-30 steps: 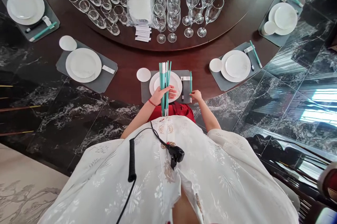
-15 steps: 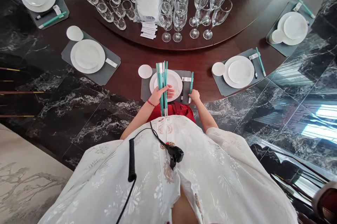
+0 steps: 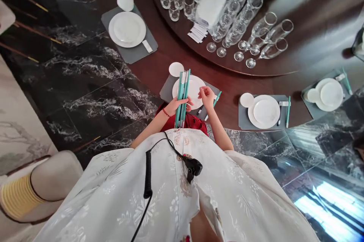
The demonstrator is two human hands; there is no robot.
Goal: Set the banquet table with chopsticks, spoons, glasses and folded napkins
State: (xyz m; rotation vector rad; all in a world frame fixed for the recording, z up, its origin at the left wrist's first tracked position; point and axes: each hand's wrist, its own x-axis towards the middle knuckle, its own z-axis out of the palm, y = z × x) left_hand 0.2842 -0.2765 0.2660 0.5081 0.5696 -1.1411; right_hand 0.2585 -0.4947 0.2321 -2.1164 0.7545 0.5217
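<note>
My left hand (image 3: 178,106) is closed around a bundle of teal-wrapped chopsticks (image 3: 182,89), held upright over the near place setting. My right hand (image 3: 207,97) hovers over the right side of the white plate (image 3: 195,82), its fingers loosely bent and nothing visible in them. Just right of that hand, a teal-wrapped chopstick set (image 3: 217,98) lies on the grey placemat (image 3: 167,90), partly hidden by the wrist. A dark slim item (image 3: 200,110) lies beside it. At the plate's upper left stands a small white bowl (image 3: 176,69).
On the raised turntable (image 3: 196,52) stand several small glasses (image 3: 174,12), stemmed glasses (image 3: 267,41), a white wrapped pack (image 3: 213,1) and paper slips (image 3: 197,32). Other settings lie left, with a plate (image 3: 127,29), and right, with another plate (image 3: 265,112). A chair (image 3: 54,175) is lower left.
My right hand has let go of the chopstick set at the placemat's right and moved left over the plate. The view has turned; my left hand still holds its bundle.
</note>
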